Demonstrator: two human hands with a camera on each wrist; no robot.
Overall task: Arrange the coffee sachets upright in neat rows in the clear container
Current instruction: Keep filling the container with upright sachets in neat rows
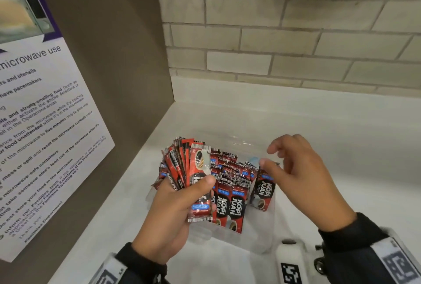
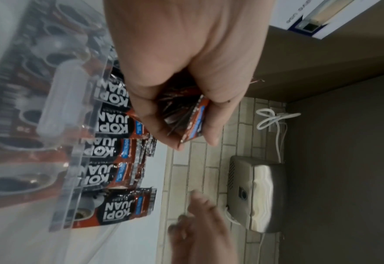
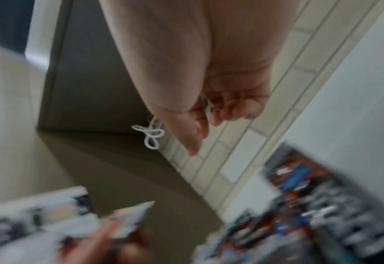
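the left hand [image 1: 168,210] grips a fanned stack [image 1: 182,165] of red and black coffee sachets, thumb pressed across the front one, fingers curled behind; the left wrist view shows the bottom edges of that stack pinched between thumb and fingers. the stack stands over the left end of the clear container [image 1: 262,238], just above the sachets already inside. the right hand [image 1: 298,176] hovers over the right end of the container, fingers loosely curled and spread, holding nothing; its thumb tip is at the top edge of a lone sachet [image 1: 262,190] that leans at the right end, though whether it touches is hard to tell, and the right wrist view is too blurred to settle it. inside the container, rows of sachets [image 1: 230,176] stand upright and packed close, labels facing the person, filling the left and middle part; the front ones read "kopi juan". a gap separates them from the lone sachet at the right. the container sits on a white bench [image 1: 330,128], close to its left corner. behind the bench runs a pale tiled wall [image 1: 284,32]; to the left stands a brown panel [image 1: 109,55] carrying a microwave notice [image 1: 45,135]. dark sleeves with marker-tagged wrist bands cover both forearms. the left wrist view also shows a metal dispenser [image 2: 256,192] on the tiled wall with a looped white cord [image 2: 274,121] near it.
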